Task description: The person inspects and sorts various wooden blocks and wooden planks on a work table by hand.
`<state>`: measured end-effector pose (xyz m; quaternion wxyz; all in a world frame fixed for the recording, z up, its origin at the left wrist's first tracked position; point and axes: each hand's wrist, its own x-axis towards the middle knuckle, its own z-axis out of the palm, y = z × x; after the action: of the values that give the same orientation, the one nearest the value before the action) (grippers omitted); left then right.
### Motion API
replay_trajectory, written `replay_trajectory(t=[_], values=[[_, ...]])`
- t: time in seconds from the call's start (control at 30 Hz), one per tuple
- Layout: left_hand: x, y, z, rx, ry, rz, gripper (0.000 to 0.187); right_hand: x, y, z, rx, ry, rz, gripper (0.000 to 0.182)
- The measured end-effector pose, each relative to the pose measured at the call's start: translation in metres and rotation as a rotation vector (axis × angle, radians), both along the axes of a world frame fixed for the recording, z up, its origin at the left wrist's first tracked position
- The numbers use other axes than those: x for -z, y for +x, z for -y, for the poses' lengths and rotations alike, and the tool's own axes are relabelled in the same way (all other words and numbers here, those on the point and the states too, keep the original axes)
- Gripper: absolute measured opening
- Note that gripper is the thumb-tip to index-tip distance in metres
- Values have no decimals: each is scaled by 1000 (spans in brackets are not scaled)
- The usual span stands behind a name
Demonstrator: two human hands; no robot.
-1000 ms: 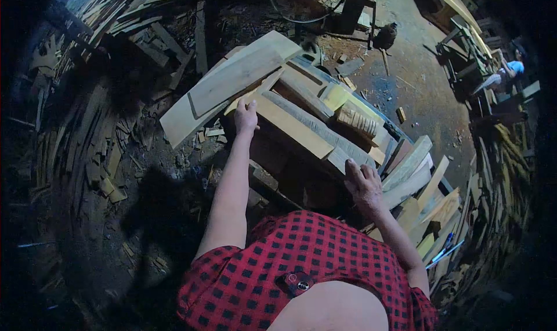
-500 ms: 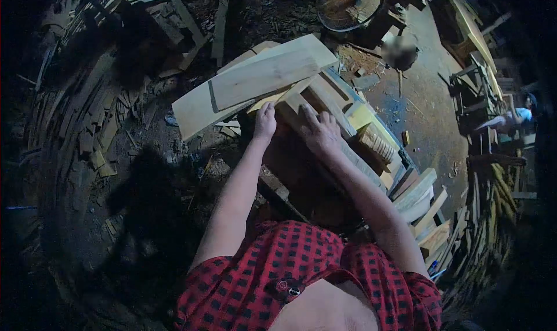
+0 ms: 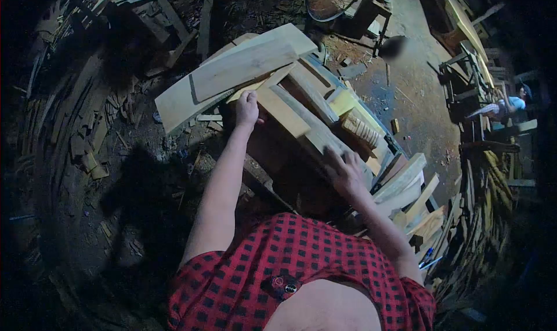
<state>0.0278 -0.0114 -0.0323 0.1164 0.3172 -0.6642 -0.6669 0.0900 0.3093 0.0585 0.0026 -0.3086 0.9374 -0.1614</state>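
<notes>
My left hand [image 3: 248, 109] is closed at the near left edge of a short, pale wooden board [image 3: 283, 110], thumb side up. This board lies slantwise over the stack, its cut end pointing toward my right arm. My right hand [image 3: 347, 173] is apart from it, lower down and slightly smeared, fingers spread over a long greyish plank [image 3: 325, 135]. Beyond my left hand, a wide pale board [image 3: 174, 102] carries another flat board [image 3: 243, 70] on top. Right of the plank sits a bundle of small ridged wood pieces [image 3: 361, 129] beside a yellowish block [image 3: 345, 103].
More offcuts [image 3: 415, 183] lean at the stack's right end. A round, shallow pan-like object [image 3: 333, 0] stands at the back. Scrap wood [image 3: 87, 139] covers the floor on the left. Another person [image 3: 510, 103] is at the far right, near wooden frames [image 3: 473, 70].
My right hand has moved down and right, away from the left, along the long plank. The short board now shows uncovered between my hands. The whole view has shifted slightly.
</notes>
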Motion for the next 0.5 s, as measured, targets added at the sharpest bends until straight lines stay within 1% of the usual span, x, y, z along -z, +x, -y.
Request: replay_trajectory(t=[0.03, 0.1, 0.13, 0.17, 0.2, 0.23, 0.3, 0.37, 0.43, 0.5], values=[[-3, -1, -1, 5, -2, -2, 36, 0, 15, -24, 46, 35, -11, 51], [-11, 0, -4, -24, -45, 113, 35, 2, 40, -67, 129, -21, -1, 52], [-6, 0, -1, 0, 2, 46, 37, 8, 51, -86, 131, -23, 1, 52], [-6, 0, -2, 1, -2, 46, 37, 16, 58, -102, 127, -36, -53, 55], [-8, 0, -2, 1, 11, 71, 38, 15, 59, -103, 121, -48, -108, 57], [-10, 0, -2, -1, 26, 96, 39, 15, 58, -103, 118, -49, -108, 57], [-15, 2, -4, -14, 38, 84, 36, 12, 57, -91, 102, -10, -160, 56], [-14, 2, -3, -27, 51, 68, 33, 17, 40, -67, 79, -12, -142, 56], [-6, 0, 0, -24, 88, 29, 34, 11, 16, -28, 23, -46, -100, 56], [-14, 4, -3, -40, 139, 27, 38, 7, -13, 27, -32, -82, -30, 56]])
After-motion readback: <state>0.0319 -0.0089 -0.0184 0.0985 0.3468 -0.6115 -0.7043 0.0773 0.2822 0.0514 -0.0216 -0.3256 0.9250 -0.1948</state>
